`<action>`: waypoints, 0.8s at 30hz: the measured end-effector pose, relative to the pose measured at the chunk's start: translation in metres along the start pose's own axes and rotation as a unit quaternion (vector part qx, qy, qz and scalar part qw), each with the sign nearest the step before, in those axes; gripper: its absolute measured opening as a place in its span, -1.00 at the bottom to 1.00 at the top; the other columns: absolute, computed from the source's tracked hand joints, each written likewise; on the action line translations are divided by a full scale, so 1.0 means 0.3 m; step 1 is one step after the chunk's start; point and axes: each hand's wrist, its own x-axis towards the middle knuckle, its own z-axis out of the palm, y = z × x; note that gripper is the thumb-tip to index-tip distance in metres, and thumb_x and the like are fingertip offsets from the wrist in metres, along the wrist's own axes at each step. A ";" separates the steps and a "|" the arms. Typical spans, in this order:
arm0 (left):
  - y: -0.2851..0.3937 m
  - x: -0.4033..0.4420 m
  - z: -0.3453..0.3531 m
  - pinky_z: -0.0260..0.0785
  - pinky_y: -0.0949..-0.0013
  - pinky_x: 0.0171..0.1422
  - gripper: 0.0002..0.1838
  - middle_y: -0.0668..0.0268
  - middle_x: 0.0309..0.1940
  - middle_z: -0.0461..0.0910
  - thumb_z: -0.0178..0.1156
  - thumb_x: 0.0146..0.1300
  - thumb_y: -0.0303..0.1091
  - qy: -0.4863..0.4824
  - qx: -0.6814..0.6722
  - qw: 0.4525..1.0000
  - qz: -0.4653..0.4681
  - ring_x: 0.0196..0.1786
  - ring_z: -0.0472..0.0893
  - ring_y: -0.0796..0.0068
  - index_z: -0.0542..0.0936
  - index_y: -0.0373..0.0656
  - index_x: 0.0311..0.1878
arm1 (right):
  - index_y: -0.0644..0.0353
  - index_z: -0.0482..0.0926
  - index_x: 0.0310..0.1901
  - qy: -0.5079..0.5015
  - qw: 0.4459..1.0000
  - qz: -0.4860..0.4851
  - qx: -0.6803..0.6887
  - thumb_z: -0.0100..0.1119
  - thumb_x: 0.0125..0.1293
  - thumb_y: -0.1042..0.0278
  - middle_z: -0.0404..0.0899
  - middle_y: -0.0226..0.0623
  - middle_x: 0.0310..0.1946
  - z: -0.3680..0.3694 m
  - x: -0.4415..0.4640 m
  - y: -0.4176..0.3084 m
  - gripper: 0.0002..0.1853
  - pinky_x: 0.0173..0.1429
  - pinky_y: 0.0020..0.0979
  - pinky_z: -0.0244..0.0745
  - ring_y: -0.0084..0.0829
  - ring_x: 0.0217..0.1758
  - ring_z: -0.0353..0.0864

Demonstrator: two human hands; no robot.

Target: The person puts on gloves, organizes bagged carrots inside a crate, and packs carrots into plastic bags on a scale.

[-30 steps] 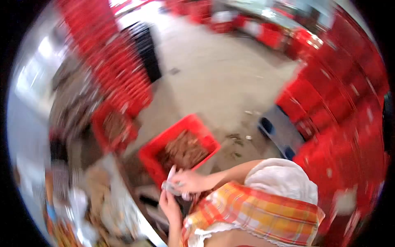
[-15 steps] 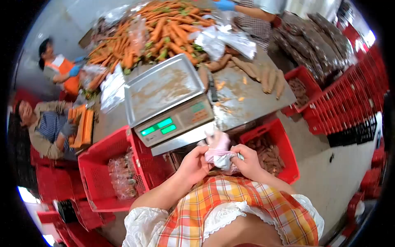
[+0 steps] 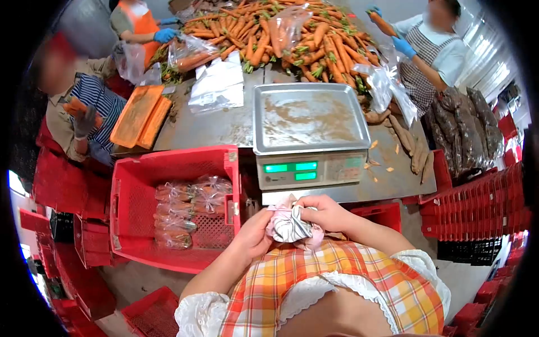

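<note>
My left hand (image 3: 256,231) and my right hand (image 3: 328,213) are together in front of my checked apron, fingers closed on a crumpled pink-and-white striped cloth (image 3: 290,223). Its folds hide its full shape. Just beyond the cloth stands a weighing scale (image 3: 314,168) with green lit displays. The scale's metal pan (image 3: 309,118) carries brown dirt smears.
A red crate (image 3: 174,160) at my left contains bagged carrots (image 3: 174,216). Loose carrots (image 3: 331,48) are heaped across the metal table (image 3: 224,126). Brown roots (image 3: 415,146) lie at its right. Co-workers stand left and far right. Stacked red crates (image 3: 471,196) are right.
The view has swung left, so the scale and table now face me squarely. Both hands keep hold of the cloth, which has been turned and bunched, showing more stripes.
</note>
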 end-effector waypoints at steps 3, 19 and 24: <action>0.082 -0.032 -0.106 0.43 0.37 0.05 -0.73 0.21 -0.09 0.55 -0.06 0.37 -0.32 -0.015 0.043 0.997 0.062 -0.06 0.57 0.41 0.47 -0.30 -0.01 | 0.28 0.56 -0.22 0.143 0.986 0.002 -0.091 0.03 0.34 0.32 0.52 -0.52 -0.45 0.082 0.075 -0.007 -0.80 -0.23 -0.54 0.38 -0.68 -0.34 0.41; 0.413 -0.052 -0.054 0.36 0.26 0.15 -0.59 0.15 -0.01 0.52 -0.17 0.40 -0.20 0.076 0.136 0.957 0.243 0.03 0.53 0.32 0.40 -0.34 0.09 | 0.24 0.51 -0.17 0.369 0.913 -0.166 -0.052 0.03 0.28 0.38 0.56 -0.46 -0.29 -0.498 0.011 -0.472 -0.84 -0.15 -0.57 0.43 -0.67 -0.25 0.52; 0.474 0.027 0.105 0.30 0.40 0.11 -0.59 0.25 -0.04 0.50 -0.20 0.40 -0.25 0.055 0.300 0.896 0.323 0.03 0.47 0.50 0.37 -0.30 0.17 | 0.27 0.51 -0.34 0.406 0.855 -0.131 -0.294 0.03 0.28 0.25 0.43 -0.49 -0.53 -0.769 0.106 -0.596 -0.77 -0.34 -0.51 0.26 -0.66 -0.43 0.35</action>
